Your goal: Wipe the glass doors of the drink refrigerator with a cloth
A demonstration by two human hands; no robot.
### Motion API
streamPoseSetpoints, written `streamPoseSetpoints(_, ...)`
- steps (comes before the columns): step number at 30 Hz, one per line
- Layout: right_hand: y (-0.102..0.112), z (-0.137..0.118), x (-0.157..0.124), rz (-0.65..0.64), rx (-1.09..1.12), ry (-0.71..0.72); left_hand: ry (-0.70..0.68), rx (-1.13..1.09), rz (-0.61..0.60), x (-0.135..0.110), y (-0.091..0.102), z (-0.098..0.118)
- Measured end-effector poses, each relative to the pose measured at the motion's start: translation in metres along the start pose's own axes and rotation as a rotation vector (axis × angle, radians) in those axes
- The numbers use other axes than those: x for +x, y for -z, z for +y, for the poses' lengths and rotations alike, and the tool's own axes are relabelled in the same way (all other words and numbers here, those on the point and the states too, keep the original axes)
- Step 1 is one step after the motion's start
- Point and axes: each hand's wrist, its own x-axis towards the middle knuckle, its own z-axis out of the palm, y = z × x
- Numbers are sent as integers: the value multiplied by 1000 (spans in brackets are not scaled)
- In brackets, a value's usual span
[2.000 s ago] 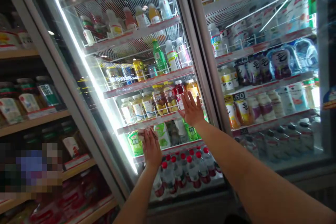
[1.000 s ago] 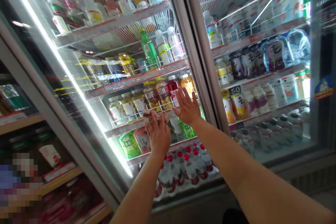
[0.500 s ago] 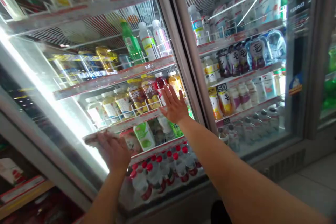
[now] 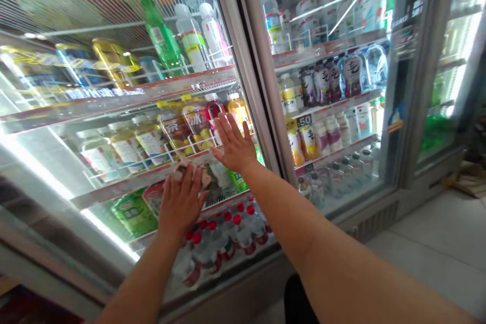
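Flat against the glass door [image 4: 190,126] of a drinks fridge rests my right hand [image 4: 236,148], fingers stretched and spread, nothing in it. Lower and to the left, my left hand [image 4: 182,202] presses a crumpled pale cloth [image 4: 192,171] onto the same pane. Part of the cloth shows past the fingertips; the rest is hidden under the hand. Behind the glass, near my right hand, stand a dark red bottle [image 4: 214,105] and an orange-yellow bottle [image 4: 238,109]. Below my left hand are red-capped clear bottles [image 4: 243,233].
A metal door frame [image 4: 258,71] runs upright just right of my right hand. Beyond it, a second glass door covers shelves with dark purple bottles [image 4: 353,75]. A tiled floor [image 4: 425,243] lies at the lower right, and a further fridge [image 4: 436,96] stands at the far right.
My left hand has moved rightward across the glass with the cloth, closer to my right hand. My right hand stays flat on the pane. The camera view has shifted.
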Motion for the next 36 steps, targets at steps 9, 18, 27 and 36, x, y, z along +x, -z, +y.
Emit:
streamPoseSetpoints(9,-4,1,-1,67,27,13,1138,45,384,-29,6,-74)
streamPoseSetpoints(18,-9,0,-8,164,26,31,411,-1,133,34,21,-2)
streamPoseSetpoints(27,-15,-1,-12,259,-10,47,272,103,58,-16,28,-60)
streamPoseSetpoints(36,-10,-6,-14,233,-21,26,469,126,247,-4,33,-58)
